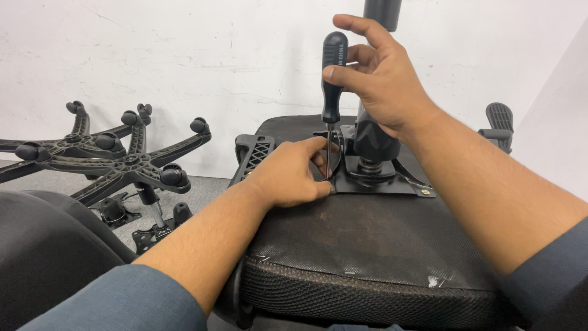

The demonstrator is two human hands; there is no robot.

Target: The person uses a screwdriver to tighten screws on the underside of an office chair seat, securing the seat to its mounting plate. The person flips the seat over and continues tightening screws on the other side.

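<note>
- Head view: an upturned office chair seat (367, 245) lies in the foreground with its black fabric underside facing up.
- A black metal mounting plate (392, 182) sits flat on that underside, toward the far edge of the seat.
- A black gas-lift column (375, 138) rises from the plate; its upper end leaves the top of the frame.
- The right hand (383, 76) is clenched around the black handle of a screwdriver (332, 79), thumb against the handle.
- The screwdriver stands nearly upright. Its thin shaft runs down to the near left corner of the plate, just beside the column.
- The left hand (291, 175) rests on the seat at that corner. Its grip is pinched: the fingertips close in around the lower end of the shaft. The tip and any screw beneath it are hidden by the fingers.
- A black armrest piece with a lattice pattern (254, 153) lies against the left edge of the seat.
- A second armrest (497, 125) shows beyond the right forearm.
- Two black five-star chair bases (116, 156) with casters stand on the grey floor (202, 190) to the left, well apart from the seat.
- A white wall (184, 55) forms the background.
</note>
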